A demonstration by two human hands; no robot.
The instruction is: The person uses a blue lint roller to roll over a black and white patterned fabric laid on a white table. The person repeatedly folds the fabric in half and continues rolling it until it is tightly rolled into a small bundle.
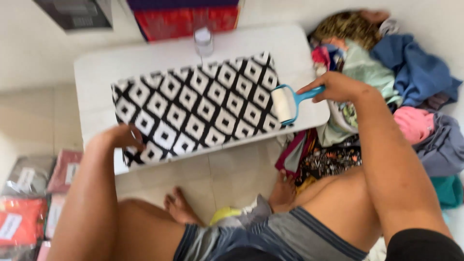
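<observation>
A single camera worn on the head looks steeply down and forward from close range over the person's own lap. It takes in the white table [96,72] just ahead, the tiled floor beneath, and a clothes pile [411,96] at right. The picture seems slightly motion-blurred.

My right hand [338,88] grips a blue lint roller [289,102] at the table's [96,72] right edge; my left hand [121,137] pins the patterned cloth's [198,108] near-left corner.
</observation>
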